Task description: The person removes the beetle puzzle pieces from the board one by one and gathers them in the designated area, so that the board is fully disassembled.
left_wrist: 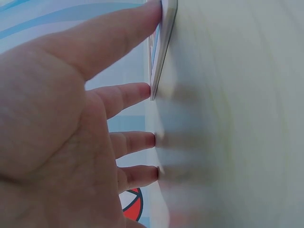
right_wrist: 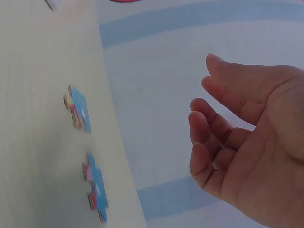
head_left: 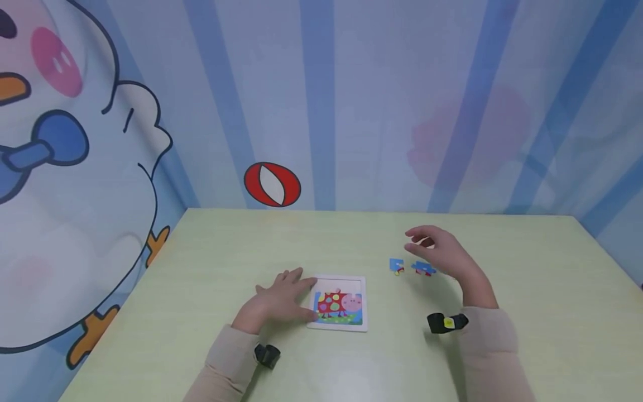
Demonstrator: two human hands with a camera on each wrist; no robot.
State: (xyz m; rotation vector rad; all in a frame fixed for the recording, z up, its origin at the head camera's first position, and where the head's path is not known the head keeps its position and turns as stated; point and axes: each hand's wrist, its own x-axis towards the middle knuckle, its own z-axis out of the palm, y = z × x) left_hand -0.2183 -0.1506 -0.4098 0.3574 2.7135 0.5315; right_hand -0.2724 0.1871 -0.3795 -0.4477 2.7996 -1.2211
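Note:
A square white puzzle frame (head_left: 337, 329) lies on the table, its lower part filled with a picture of a pink pig in a red spotted dress; its upper strip is bare. My left hand (head_left: 282, 298) rests at the frame's left side, thumb and index finger touching its edge, the other fingertips down on the tabletop in the left wrist view. Over the table at the right, my right hand (head_left: 444, 254) hovers with loosely curled fingers and nothing between them. Below it lie two loose puzzle pieces, a smaller blue one (head_left: 396, 264) and a wider blue and red one (head_left: 424, 268).
The pale wooden table (head_left: 226, 240) ends at a blue striped backdrop (head_left: 372, 111). A large cartoon bird (head_left: 90, 223) and a red and white ball (head_left: 288, 184) are printed on it. Black camera straps sit on both wrists.

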